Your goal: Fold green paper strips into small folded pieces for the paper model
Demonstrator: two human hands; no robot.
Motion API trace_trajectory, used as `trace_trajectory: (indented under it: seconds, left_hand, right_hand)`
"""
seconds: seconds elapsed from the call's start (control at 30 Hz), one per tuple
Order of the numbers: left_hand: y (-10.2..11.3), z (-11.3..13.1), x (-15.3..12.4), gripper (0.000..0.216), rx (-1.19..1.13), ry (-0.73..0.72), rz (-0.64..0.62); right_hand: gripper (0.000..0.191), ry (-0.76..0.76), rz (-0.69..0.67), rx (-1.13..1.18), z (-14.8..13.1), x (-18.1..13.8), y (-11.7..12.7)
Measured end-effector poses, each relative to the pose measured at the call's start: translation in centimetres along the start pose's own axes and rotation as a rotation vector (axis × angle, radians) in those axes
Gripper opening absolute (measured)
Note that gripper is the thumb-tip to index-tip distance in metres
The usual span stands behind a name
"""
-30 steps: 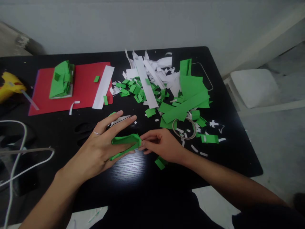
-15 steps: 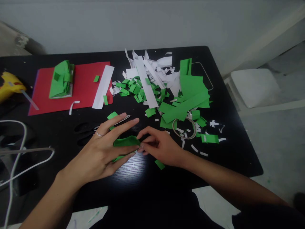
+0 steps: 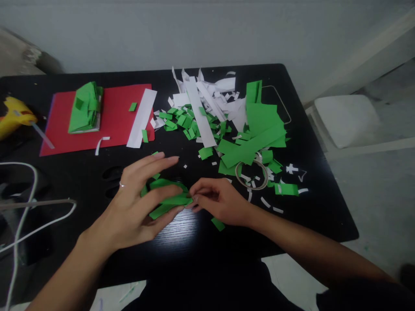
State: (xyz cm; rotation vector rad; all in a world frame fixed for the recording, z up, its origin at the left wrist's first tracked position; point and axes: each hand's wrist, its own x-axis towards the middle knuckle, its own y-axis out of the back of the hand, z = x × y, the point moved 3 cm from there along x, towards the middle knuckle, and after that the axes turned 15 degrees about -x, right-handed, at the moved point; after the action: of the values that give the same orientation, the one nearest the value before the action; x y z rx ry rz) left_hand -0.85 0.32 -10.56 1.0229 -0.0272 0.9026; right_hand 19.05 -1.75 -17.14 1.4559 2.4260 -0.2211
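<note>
Low over the front of the table, a folded green paper piece (image 3: 175, 201) spans the gap between my two hands. My left hand (image 3: 138, 203), with a ring on one finger, has its lower fingers and thumb around the paper while its upper fingers stretch out above it. At the paper's right end, my right hand (image 3: 215, 198) pinches the tip between thumb and fingers. The handles of black scissors (image 3: 112, 173) lie to the left, partly covered by my left hand. A small green scrap (image 3: 218, 223) rests below my right hand.
Green cut squares (image 3: 184, 121), white paper strips (image 3: 201, 112) and larger green sheets (image 3: 264, 119) heap up at the back. A tape roll (image 3: 238, 172) lies right. On red paper (image 3: 116, 112) sits a green folded bundle (image 3: 84, 106). A yellow glue gun (image 3: 17, 114) and white cable (image 3: 34, 181) are left.
My left fingers have shifted left and curled more, so more of the green paper shows. The scissors' blade is now covered by that hand. My right hand keeps its pinch almost in place.
</note>
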Motion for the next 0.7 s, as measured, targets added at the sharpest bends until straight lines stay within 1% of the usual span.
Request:
trace_trajectory:
  seconds: [0.07, 0.1, 0.17, 0.2, 0.27, 0.3, 0.33, 0.4, 0.43, 0.5, 0.57, 0.63, 0.7]
  left_hand:
    - [0.2, -0.2, 0.0, 0.042, -0.004, 0.095, 0.108]
    - [0.3, -0.3, 0.0, 0.054, -0.019, 0.114, 0.147]
    - [0.2, -0.8, -0.1, 0.076, -0.053, 0.181, 0.168]
    - [0.1, -1.0, -0.1, 0.084, -0.065, 0.198, 0.158]
    - [-0.2, -1.6, -0.3, 0.091, -0.099, 0.241, 0.136]
    - [-0.4, -1.9, -0.4, 0.09, -0.133, 0.282, 0.115]
    - [-0.7, -2.2, -0.6, 0.084, -0.169, 0.328, 0.082]
    - [-1.3, -2.5, -0.8, 0.064, -0.229, 0.38, 0.015]
    - [-1.5, -2.4, -0.8, 0.052, -0.247, 0.38, -0.011]
    - [-1.8, -2.0, -0.7, 0.032, -0.271, 0.321, -0.037]
    - [-2.0, -1.4, -0.5, 0.017, -0.294, 0.243, -0.045]
    - [-2.1, -0.9, -0.4, 0.011, -0.309, 0.196, -0.031]
    - [-2.1, -0.6, -0.3, 0.01, -0.317, 0.194, 0.006]
  right_hand:
    - [0.008, 0.001, 0.014, 0.047, -0.2, 0.0, 0.1]
    - [0.01, 0.003, 0.024, 0.063, -0.2, 0.0, 0.2]
    - [0.018, 0.01, 0.051, 0.094, -0.3, 0.0, 0.4]
    - [0.021, 0.014, 0.062, 0.111, -0.3, 0.0, 0.5]
    - [0.025, 0.014, 0.083, 0.148, -0.3, 0.1, 0.5]
    - [0.025, 0.015, 0.097, 0.157, -0.3, 0.1, 0.6]
    - [0.025, 0.022, 0.114, 0.155, -0.3, 0.0, 0.6]
    - [0.022, 0.067, 0.153, 0.099, -0.5, -0.1, 0.7]
    - [0.019, 0.104, 0.178, 0.04, -0.7, -0.2, 0.8]
    - [0.013, 0.197, 0.24, -0.129, -1.2, -0.4, 1.0]
    - [0.009, 0.305, 0.325, -0.32, -1.6, -0.7, 1.3]
    - [0.007, 0.421, 0.417, -0.446, -2.0, -0.9, 1.6]
    - [0.007, 0.506, 0.481, -0.496, -2.1, -1.0, 1.7]
